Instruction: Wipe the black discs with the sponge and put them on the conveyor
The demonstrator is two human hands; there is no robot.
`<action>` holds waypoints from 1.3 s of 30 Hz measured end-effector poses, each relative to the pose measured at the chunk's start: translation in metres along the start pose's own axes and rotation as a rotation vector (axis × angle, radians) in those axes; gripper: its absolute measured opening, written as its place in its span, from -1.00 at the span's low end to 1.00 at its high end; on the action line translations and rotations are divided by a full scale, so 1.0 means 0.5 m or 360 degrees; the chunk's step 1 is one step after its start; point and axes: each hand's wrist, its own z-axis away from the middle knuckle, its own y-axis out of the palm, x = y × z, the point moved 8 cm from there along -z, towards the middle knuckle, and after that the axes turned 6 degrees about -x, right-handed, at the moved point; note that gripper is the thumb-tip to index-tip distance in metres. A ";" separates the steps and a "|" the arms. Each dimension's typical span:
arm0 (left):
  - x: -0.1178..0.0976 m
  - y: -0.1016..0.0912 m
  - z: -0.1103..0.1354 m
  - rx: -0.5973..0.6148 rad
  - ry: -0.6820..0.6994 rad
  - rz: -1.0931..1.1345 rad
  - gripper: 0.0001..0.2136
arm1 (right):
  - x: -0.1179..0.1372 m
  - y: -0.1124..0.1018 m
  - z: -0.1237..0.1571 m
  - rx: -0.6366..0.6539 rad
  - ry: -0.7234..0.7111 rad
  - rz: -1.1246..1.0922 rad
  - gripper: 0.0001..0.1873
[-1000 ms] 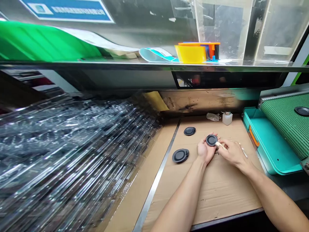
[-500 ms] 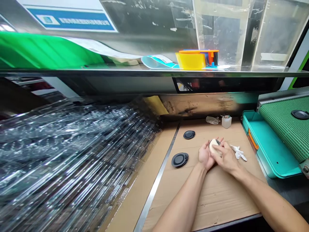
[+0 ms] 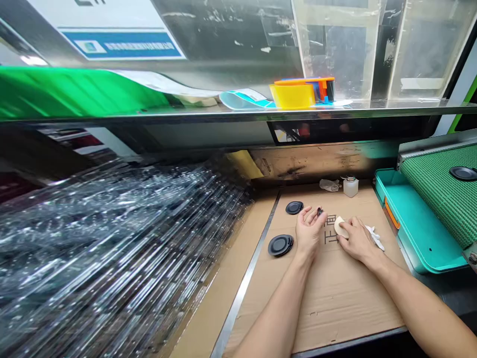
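2 hands (image 3: 333, 236) over cardboard worktop (image 3: 350, 318). Black discs: 1 single (image 3: 294, 208) nr top edge, 1 stack (image 3: 280, 245) by left edge (no. in stack unclear), 1 on green belt (image 3: 463, 173) past right edge. 1 tiny dark bit (image 3: 319, 212) at left hand. 1 pale sponge (image 3: 341, 226), 1 white cloth (image 3: 374, 237) nr right edge. 1 sm bottle (image 3: 351, 187), 1 plastic bag (image 3: 330, 185) at top edge. 1 teal tray (image 3: 421, 233).
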 end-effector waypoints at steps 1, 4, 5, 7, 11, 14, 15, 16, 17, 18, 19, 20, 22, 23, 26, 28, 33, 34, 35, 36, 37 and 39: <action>-0.012 0.005 0.011 0.0003 0.0135 -0.0096 -0.44 | 0.005 0.002 0.001 0.0016 -0.0029 -0.0006 -0.77; -0.035 0.024 0.046 0.0030 0.0399 -0.0293 -0.35 | 0.012 0.004 0.003 0.0046 -0.0072 -0.0035 -0.72; -0.041 0.031 0.056 0.0050 0.0448 -0.0335 -0.33 | 0.012 0.005 0.003 0.0051 -0.0079 -0.0042 -0.71; -0.051 0.040 0.072 0.0091 0.0497 -0.0399 -0.30 | 0.010 0.005 0.001 0.0056 -0.0074 -0.0046 -0.70; -0.061 0.043 0.082 0.0097 0.0448 -0.0425 -0.31 | 0.004 0.008 -0.005 0.0087 -0.0057 -0.0034 -0.75; -0.062 0.048 0.082 0.0145 0.0482 -0.0539 -0.28 | 0.005 0.010 -0.008 0.0110 -0.0077 -0.0034 -0.75; -0.063 0.050 0.082 0.0171 0.0531 -0.0598 -0.27 | 0.005 0.009 -0.009 0.0108 -0.0081 -0.0030 -0.74; -0.065 0.051 0.082 0.0191 0.0589 -0.0642 -0.27 | 0.005 0.009 -0.009 0.0105 -0.0084 -0.0025 -0.74; -0.067 0.051 0.082 0.0204 0.0650 -0.0674 -0.28 | 0.005 0.008 -0.009 0.0100 -0.0086 -0.0020 -0.73; -0.069 0.050 0.080 0.0216 0.0701 -0.0712 -0.29 | 0.005 0.008 -0.009 0.0093 -0.0089 -0.0017 -0.72; -0.068 0.049 0.076 0.0230 0.0725 -0.0773 -0.33 | 0.004 0.008 -0.008 0.0089 -0.0097 -0.0016 -0.71; -0.064 0.046 0.070 0.0239 0.0718 -0.0882 -0.43 | 0.005 0.007 -0.007 0.0083 -0.0111 -0.0016 -0.71; -0.048 0.035 0.051 0.0214 0.0637 -0.1299 -0.73 | 0.004 0.006 -0.006 0.0060 -0.0145 -0.0012 -0.70; -0.039 0.027 0.041 0.0181 0.0587 -0.1575 -0.78 | 0.003 0.005 -0.006 0.0049 -0.0160 -0.0008 -0.70; -0.025 0.014 0.021 0.0129 0.0602 -0.2296 -0.62 | -0.002 0.006 -0.007 0.0021 -0.0180 0.0008 -0.66; -0.019 0.022 0.020 0.0183 0.0707 -0.2522 -0.63 | -0.005 0.008 -0.008 0.0014 -0.0192 0.0013 -0.65; -0.015 0.029 0.029 0.0465 0.0654 -0.2515 -0.66 | -0.010 0.014 -0.012 -0.0024 -0.0216 0.0019 -0.65; -0.017 0.028 0.033 0.0578 0.0617 -0.2482 -0.67 | -0.011 0.015 -0.013 -0.0027 -0.0219 0.0014 -0.65; -0.019 0.028 0.038 0.0705 0.0577 -0.2457 -0.65 | -0.011 0.016 -0.014 -0.0028 -0.0222 0.0007 -0.65; -0.020 0.027 0.045 0.0834 0.0536 -0.2438 -0.61 | -0.011 0.016 -0.014 -0.0027 -0.0223 -0.0003 -0.65; -0.022 0.027 0.053 0.0949 0.0501 -0.2425 -0.55 | -0.011 0.017 -0.014 -0.0023 -0.0221 -0.0013 -0.64; -0.025 0.028 0.068 0.1079 0.0468 -0.2435 -0.40 | -0.011 0.017 -0.014 -0.0015 -0.0208 -0.0029 -0.64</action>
